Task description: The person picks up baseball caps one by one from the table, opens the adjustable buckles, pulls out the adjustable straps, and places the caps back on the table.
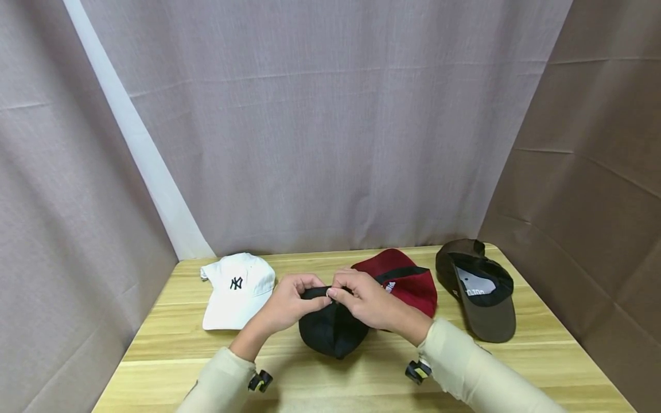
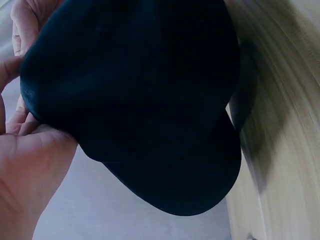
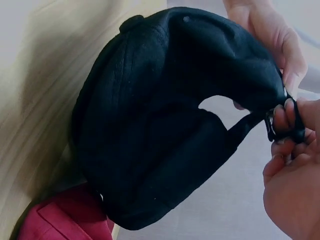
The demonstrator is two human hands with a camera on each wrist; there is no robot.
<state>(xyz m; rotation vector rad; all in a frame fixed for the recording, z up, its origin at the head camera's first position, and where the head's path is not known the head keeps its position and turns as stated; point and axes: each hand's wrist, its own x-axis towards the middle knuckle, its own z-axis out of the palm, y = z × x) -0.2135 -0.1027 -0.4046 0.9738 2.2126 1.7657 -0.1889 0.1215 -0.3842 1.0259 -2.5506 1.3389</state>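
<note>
A black baseball cap (image 1: pixel 333 332) is held over the middle of the table by both hands, its crown turned toward the wearer of the camera. In the right wrist view, its back strap (image 3: pixel 242 131) bridges the rear opening and runs to a small buckle (image 3: pixel 270 125). My right hand (image 1: pixel 365 295) pinches the strap end at that buckle between thumb and fingers. On the opposite side, my left hand (image 1: pixel 290 301) grips the cap's edge close by, fingertips near the right ones. The cap's brim (image 2: pixel 185 190) hangs out in the left wrist view.
A white cap (image 1: pixel 238 292) with a dark emblem sits to the left on the wooden table (image 1: pixel 155 344). Behind the right hand lies a red cap (image 1: pixel 420 292), partly covered. At the far right, a brown cap (image 1: pixel 493 327) shows its inside. Grey curtains (image 1: pixel 330 143) stand behind.
</note>
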